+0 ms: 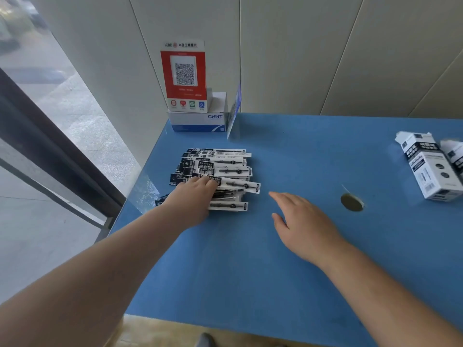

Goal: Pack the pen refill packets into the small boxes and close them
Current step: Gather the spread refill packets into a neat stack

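A loose pile of black-and-white pen refill packets [220, 169] lies on the blue table [250, 271] at its left side. My left hand [193, 199] lies on the near left part of the pile, fingers bent down over the packets. My right hand [300, 221] hovers just right of the pile with fingers straight and nothing in it. Two small white-and-black boxes [428, 166] lie at the table's right edge, the nearer one with its top flaps open; the second box [454, 156] is partly cut off.
A white and blue carton [198, 120] holding a red QR-code stand [184, 76] sits at the table's back left corner against the wall. A round cable hole [352, 202] is in the tabletop right of my right hand. A glass panel runs along the left.
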`<state>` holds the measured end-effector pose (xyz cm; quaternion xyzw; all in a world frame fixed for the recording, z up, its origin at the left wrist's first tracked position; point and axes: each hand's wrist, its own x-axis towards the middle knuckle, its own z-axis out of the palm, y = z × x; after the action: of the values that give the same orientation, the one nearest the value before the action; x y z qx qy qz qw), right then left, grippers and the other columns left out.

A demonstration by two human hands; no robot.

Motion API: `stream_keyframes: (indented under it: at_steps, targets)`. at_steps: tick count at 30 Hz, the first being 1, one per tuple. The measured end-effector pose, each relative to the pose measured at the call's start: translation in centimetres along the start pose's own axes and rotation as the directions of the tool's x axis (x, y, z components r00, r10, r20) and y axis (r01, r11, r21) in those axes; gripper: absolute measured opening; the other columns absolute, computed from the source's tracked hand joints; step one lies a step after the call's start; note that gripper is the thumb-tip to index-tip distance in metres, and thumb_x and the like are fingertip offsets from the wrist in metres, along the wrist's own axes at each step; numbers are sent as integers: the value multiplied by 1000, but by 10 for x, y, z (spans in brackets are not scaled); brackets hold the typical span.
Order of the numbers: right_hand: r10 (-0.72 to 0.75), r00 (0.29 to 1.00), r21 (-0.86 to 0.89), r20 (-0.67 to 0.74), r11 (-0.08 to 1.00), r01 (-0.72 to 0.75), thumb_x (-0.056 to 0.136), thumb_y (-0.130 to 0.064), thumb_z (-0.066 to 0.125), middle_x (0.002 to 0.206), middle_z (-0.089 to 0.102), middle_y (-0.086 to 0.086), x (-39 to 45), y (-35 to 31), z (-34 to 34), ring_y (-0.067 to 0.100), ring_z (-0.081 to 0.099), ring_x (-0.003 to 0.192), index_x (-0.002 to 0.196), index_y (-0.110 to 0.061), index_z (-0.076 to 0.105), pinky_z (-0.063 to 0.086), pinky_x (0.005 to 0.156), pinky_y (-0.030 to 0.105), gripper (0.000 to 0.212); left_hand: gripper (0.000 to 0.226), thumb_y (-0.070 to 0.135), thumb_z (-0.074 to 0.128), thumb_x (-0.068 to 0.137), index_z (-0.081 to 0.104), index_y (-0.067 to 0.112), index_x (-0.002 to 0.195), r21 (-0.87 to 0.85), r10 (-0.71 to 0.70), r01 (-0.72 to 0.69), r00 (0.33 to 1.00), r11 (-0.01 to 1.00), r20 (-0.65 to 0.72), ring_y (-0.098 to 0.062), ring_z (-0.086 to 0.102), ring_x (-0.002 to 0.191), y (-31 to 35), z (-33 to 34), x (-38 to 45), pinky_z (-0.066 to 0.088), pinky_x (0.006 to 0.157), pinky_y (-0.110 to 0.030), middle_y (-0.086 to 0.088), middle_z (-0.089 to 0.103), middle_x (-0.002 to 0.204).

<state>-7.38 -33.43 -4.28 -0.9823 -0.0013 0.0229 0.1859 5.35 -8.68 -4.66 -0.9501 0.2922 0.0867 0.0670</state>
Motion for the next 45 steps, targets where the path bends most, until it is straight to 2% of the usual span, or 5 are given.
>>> stream_keyframes:
  at_steps: [14, 25, 30, 39, 45]
  targets:
    - [78, 996, -35, -52, 996, -80, 103, -32, 47, 152, 50, -5, 0, -17, 8, 18, 45, 140, 152, -22, 42, 39, 112, 34, 50, 29, 27, 61, 80, 56, 30, 108, -70, 80, -88, 991, 994, -112, -22, 62, 90, -29, -4, -1, 39, 60, -29, 9, 60, 98]
    - [-112, 994, -209, -8, 972, 107, 95, -38, 63, 127, 57, -3, 56, -75, 23, 23, 51, 121, 124, -18, 60, 45, 100, 36, 35, 17, 28, 57, 86, 42, 26, 93, -225, -206, 160, 958, 961, -199, -25, 50, 66, -67, 8, -40, 31, 51, -32, 9, 45, 70]
    - [-152, 988, -275, 38, 949, 157, 92, -54, 64, 124, 57, -1, 91, -102, 40, 24, 50, 121, 123, -16, 62, 42, 98, 38, 49, 14, 28, 54, 86, 43, 29, 94, -265, -241, 180, 945, 947, -221, -21, 51, 61, -81, 10, -64, 32, 48, -30, 9, 47, 70]
    - [-110, 990, -212, 92, 969, 128, 102, -25, 57, 105, 57, 3, 96, -108, 45, 25, 53, 108, 101, -10, 68, 50, 89, 42, 19, 16, 29, 56, 86, 41, 33, 90, -266, -206, 132, 940, 955, -273, -19, 48, 60, -97, 15, -88, 27, 46, -27, 10, 46, 67]
    - [-50, 996, -263, 74, 963, 68, 89, -6, 56, 102, 62, 1, 97, -112, 33, 26, 57, 103, 96, -12, 68, 53, 80, 39, 16, 14, 30, 56, 87, 47, 32, 96, -274, -188, 112, 945, 955, -268, -19, 47, 62, -104, 17, -93, 27, 46, -28, 11, 44, 68]
